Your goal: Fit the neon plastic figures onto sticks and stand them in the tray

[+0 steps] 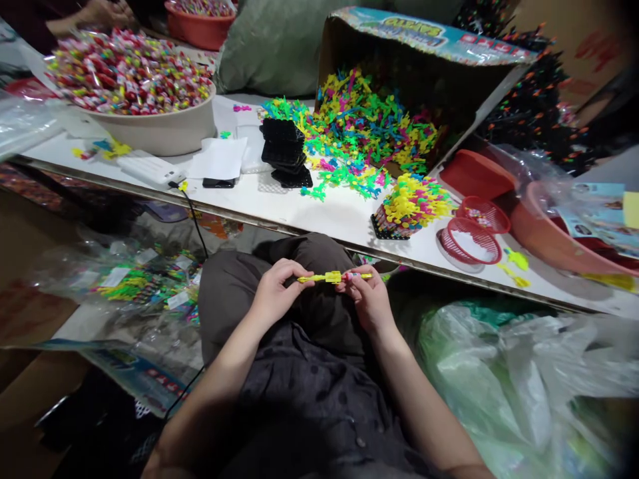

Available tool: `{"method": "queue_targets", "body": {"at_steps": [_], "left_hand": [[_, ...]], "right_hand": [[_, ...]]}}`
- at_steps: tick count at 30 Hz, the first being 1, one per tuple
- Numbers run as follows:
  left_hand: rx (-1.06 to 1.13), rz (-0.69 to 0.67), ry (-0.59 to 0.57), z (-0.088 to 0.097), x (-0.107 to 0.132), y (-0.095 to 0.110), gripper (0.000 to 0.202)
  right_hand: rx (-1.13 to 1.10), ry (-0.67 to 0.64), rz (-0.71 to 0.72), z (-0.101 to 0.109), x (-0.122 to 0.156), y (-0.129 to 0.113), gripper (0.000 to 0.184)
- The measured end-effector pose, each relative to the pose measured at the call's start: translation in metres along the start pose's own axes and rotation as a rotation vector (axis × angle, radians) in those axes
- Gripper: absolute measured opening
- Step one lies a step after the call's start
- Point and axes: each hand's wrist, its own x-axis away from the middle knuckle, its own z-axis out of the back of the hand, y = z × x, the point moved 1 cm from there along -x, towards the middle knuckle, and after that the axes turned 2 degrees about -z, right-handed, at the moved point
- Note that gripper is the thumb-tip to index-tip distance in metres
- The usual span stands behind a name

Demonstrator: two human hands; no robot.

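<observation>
Above my lap, my left hand (280,287) pinches the thin end of a small yellow plastic piece (332,277), whose wider, slotted end points right. Facing it, my right hand (369,299) grips a small tube with a red and white printed wrap (353,275) and a yellow end. The two parts meet or nearly touch; I cannot tell whether they are joined. On the table ahead, a bundle of similar yellow, green and pink pieces (417,199) stands upright in a black base (389,227).
A tipped carton (384,33) spills colourful plastic pieces (374,126) onto the white table (329,223). Left of it are stacked black trays (283,150) and a tub (154,130) of wrapped sweets. Red baskets (472,243) stand right. Another person's hand (102,13) shows at upper left.
</observation>
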Motion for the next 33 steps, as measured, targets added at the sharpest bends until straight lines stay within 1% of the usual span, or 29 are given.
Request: {"method": "queue_targets", "body": {"at_steps": [3,6,8,11,14,18,21,24,28,30,33], "left_hand": [[-0.033,-0.047,0.038,-0.002,0.002,0.002,0.011],[-0.051,-0.061,0.053,-0.004,0.004,0.002,0.012],[-0.046,-0.044,0.061,-0.006,0.005,0.000,0.011],[-0.009,0.016,0.071,-0.007,0.005,-0.005,0.010],[0.026,0.036,0.035,-0.005,0.003,-0.007,0.011],[0.014,-0.059,0.006,-0.002,0.002,-0.003,0.010],[-0.002,-0.133,0.019,-0.003,0.003,0.001,0.012],[-0.004,-0.158,0.042,-0.005,0.005,0.002,0.013],[-0.005,-0.114,0.049,-0.006,0.006,0.002,0.015],[-0.003,-0.048,0.059,-0.004,0.005,0.000,0.016],[0.014,0.073,0.055,0.000,0.003,-0.004,0.018]], "right_hand": [[0.007,0.011,0.015,-0.002,0.001,0.001,0.017],[0.008,0.010,0.029,-0.004,0.001,0.000,0.017],[0.004,0.006,0.032,-0.004,0.001,0.000,0.018],[0.002,0.004,0.026,-0.003,0.000,0.000,0.017],[-0.009,0.003,0.013,-0.001,-0.001,0.001,0.017],[-0.014,-0.002,0.006,-0.001,0.000,0.001,0.017],[-0.004,-0.001,0.007,-0.003,0.001,0.001,0.017],[0.009,0.001,0.005,-0.005,0.003,0.001,0.018],[0.032,0.021,0.008,-0.006,0.003,0.001,0.020],[0.038,0.007,-0.002,-0.004,0.003,-0.001,0.020],[0.088,-0.060,-0.031,0.001,0.002,-0.004,0.020]]}}
